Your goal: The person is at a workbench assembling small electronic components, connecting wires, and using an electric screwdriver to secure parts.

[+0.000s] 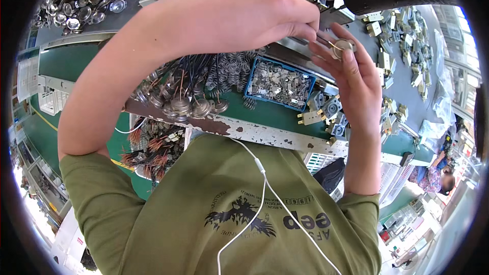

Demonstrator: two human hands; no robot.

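Cradling a round metal part (341,48) between thumb and fingers, the right hand (358,77) holds it above the desk (275,120), seemingly to keep it near the left hand (285,16), whose grip I cannot make out

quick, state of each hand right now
Left hand: closed in a pinch; whether it holds anything cannot be told.
Right hand: closed on a round metal disc.

the green counter (275,118) is busy: metal discs (181,105) crowd its chipped near edge, coil springs (226,71) heap up alongside, then a blue tray (251,79), then boxy metal parts (332,106) over towards the right!
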